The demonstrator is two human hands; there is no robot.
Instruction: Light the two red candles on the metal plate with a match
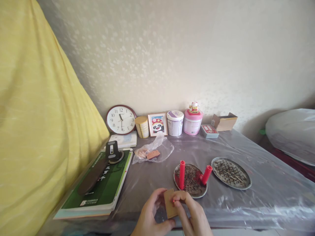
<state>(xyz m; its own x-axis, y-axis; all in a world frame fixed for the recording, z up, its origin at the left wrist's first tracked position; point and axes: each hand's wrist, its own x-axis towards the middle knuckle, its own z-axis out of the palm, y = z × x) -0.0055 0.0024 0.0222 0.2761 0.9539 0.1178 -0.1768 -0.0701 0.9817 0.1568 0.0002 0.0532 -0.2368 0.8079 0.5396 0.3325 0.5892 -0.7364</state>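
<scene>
My left hand [152, 214] is closed around a small brown matchbox [168, 205], held upright over the table's front edge. The thumb and forefinger of my right hand [190, 211] pinch a match [173, 201], of which only the red tip shows, close against the box's face. Just beyond my hands lies a round metal plate [192, 175] with a dark, wax-stained surface. On it one red candle [182, 175] stands upright at the left. Another red candle [206, 174] leans to the right, with red wax about its foot.
A second metal plate [231, 173] holds thin sticks. At left, a dark object lies on a green book [103, 183]. A plastic bag [162, 149] lies mid-table. Along the wall stand a clock [121, 119], a picture frame [157, 125], several canisters and an open cardboard box [225, 123].
</scene>
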